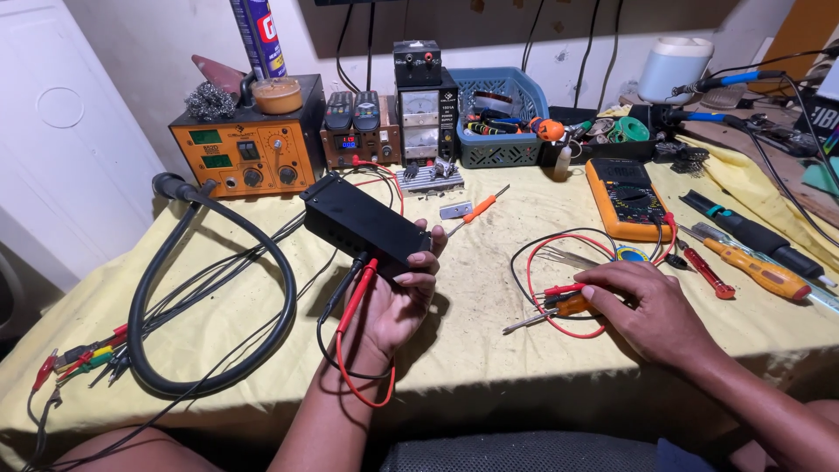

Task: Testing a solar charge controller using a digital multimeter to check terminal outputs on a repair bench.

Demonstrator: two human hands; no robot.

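The left hand (398, 297) has its grip closed around the near end of a black rectangular box (365, 224), held above the yellow-covered surface (489, 288), with red and black leads (354, 297) hanging from that end. The right hand (651, 310) rests on the surface, fingers closing on an orange-handled screwdriver (559, 308) beside a red probe (559, 289). Holding the box level and steady should keep its end face reachable. Its long axis runs from near right to far left, far end toward the orange soldering station (249, 153).
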